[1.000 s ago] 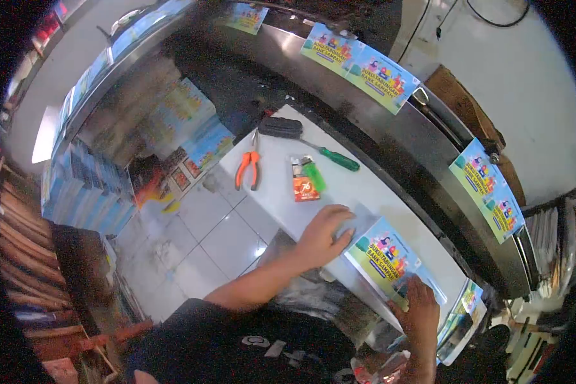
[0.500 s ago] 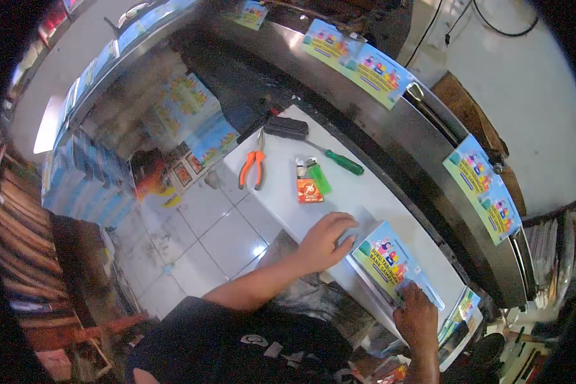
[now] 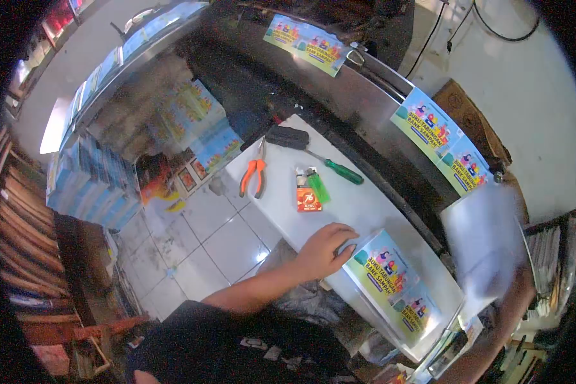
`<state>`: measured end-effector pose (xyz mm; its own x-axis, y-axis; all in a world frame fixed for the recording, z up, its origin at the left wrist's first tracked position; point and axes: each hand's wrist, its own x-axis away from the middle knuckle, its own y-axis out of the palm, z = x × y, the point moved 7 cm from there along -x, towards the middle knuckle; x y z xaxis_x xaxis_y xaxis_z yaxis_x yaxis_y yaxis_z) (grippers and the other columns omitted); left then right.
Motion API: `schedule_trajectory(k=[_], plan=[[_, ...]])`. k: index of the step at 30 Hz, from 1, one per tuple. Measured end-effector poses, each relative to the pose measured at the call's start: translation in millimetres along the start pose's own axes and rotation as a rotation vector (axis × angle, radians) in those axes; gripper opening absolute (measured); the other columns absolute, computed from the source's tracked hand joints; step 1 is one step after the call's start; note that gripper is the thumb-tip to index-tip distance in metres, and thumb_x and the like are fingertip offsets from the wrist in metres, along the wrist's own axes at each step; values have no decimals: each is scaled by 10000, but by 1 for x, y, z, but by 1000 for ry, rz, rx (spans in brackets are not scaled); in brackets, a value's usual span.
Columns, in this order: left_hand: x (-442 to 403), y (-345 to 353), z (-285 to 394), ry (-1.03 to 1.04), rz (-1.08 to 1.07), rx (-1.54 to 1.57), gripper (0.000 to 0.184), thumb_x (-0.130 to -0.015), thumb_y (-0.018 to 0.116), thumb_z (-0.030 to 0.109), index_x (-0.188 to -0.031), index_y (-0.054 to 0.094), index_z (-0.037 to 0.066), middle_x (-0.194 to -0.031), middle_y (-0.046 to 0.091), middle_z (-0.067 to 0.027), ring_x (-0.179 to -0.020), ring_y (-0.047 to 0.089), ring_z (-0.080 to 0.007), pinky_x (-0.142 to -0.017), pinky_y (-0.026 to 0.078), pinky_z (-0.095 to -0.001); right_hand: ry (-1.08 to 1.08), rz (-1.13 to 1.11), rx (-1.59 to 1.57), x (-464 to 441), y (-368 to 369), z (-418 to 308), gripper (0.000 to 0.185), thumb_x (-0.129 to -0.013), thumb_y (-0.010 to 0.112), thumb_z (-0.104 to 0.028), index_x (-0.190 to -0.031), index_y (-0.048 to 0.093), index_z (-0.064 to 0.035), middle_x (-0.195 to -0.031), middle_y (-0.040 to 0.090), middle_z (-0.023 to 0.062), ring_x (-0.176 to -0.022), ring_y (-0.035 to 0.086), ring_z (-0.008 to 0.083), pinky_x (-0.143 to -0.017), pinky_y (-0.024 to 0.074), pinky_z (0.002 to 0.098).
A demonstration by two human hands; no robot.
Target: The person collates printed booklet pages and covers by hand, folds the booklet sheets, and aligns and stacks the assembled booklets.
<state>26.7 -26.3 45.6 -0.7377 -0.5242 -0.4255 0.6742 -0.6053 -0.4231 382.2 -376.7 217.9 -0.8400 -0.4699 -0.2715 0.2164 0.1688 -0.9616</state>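
Observation:
On the white table, my left hand (image 3: 329, 249) rests at the left end of the printed booklets (image 3: 390, 275), thumb and fingers apart. Blue and yellow covers with cartoon figures lie face up there. At the right, my right hand (image 3: 522, 281) is raised beside the curved metal rail, smeared by motion. A blurred white sheet (image 3: 481, 240) hangs in the air with it and hides its fingers. Farther up the table are orange-handled pliers (image 3: 253, 176), a red box (image 3: 308, 199), a green lighter (image 3: 317, 185), a green screwdriver (image 3: 344, 171) and a black brush-like object (image 3: 287, 137).
Printed covers (image 3: 429, 125) lie along the curved metal rail (image 3: 377, 105) beyond the table. Stacks of booklets (image 3: 93, 185) stand at the left, with more bundles (image 3: 201, 121) behind. Tiled floor (image 3: 227, 240) shows below the table. A cardboard piece (image 3: 470, 115) leans by the wall.
My right hand has left the booklets and swung up to the right, with a white sheet now in the air. The covers on the rail have shifted toward the upper left. My left hand stays beside the booklets.

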Motion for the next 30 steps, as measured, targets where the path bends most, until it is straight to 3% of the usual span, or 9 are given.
schedule_trajectory(k=[1,5,7,9,12,15,17,20,30], plan=[[0,-1,1,2,7,-5,267,-835,643,142,-1085,617,52,-1090,594,-151,-1003,584,-335,-872,482,-413,-169,424,2,-13,-16,49,361,-954,471,-119,-1296,559,-43,-1254,596,198,-1175,566,301,-1013,422,390],[4,2,-2,-32,1,-31,274,-839,631,121,-1104,626,49,-1127,614,-144,-1061,586,-313,-917,484,-396,-247,708,-172,-21,-55,-16,410,-979,418,-88,-1383,488,-77,-1405,488,166,-1308,458,278,-1091,340,381],[3,2,1,-35,-4,-49,269,-838,632,118,-1099,629,51,-1120,617,-141,-1051,592,-311,-909,489,-393,-321,561,-40,-34,5,0,440,-961,405,-30,-1391,482,-85,-1437,457,149,-1324,442,268,-1099,329,383],[1,1,1,-31,-5,-68,264,-837,632,115,-1094,632,53,-1113,621,-139,-1041,598,-310,-901,494,-390,-197,275,-582,-36,61,16,475,-933,404,23,-1387,490,-86,-1443,457,123,-1357,400,258,-1113,310,380],[2,3,-3,-51,-9,-54,254,-839,629,109,-1087,638,55,-1106,624,-137,-1025,606,-311,-885,503,-386,-334,168,-14,1,90,-8,417,-898,502,10,-1301,565,-73,-1372,505,167,-1296,452,314,-1075,361,390],[1,5,-1,-84,-28,-21,237,-842,625,100,-1074,640,56,-1100,625,-138,-1013,612,-310,-873,507,-385,-346,168,-63,36,81,-28,376,-867,556,-2,-1235,600,-64,-1299,557,166,-1199,522,340,-1030,402,417],[-1,1,3,-44,-11,-47,222,-841,623,94,-1059,640,54,-1093,627,-139,-1015,613,-307,-874,507,-385,-110,-176,-194,68,94,-60,369,-844,603,-29,-1211,604,-63,-1238,597,156,-1146,554,344,-991,426,436],[-3,4,-2,-51,1,-42,217,-840,626,95,-1053,637,52,-1089,628,-138,-1019,613,-305,-878,505,-385,-358,-387,-221,142,78,-186,607,-735,777,-260,-1263,556,-59,-1357,515,158,-1239,490,342,-1028,404,427],[-3,2,-4,-36,6,-43,233,-847,632,94,-1077,634,52,-1111,627,-138,-1049,603,-299,-897,499,-380,-507,-505,-117,187,87,-228,735,-714,784,-363,-1334,492,-97,-1360,510,158,-1229,500,350,-997,433,442]])
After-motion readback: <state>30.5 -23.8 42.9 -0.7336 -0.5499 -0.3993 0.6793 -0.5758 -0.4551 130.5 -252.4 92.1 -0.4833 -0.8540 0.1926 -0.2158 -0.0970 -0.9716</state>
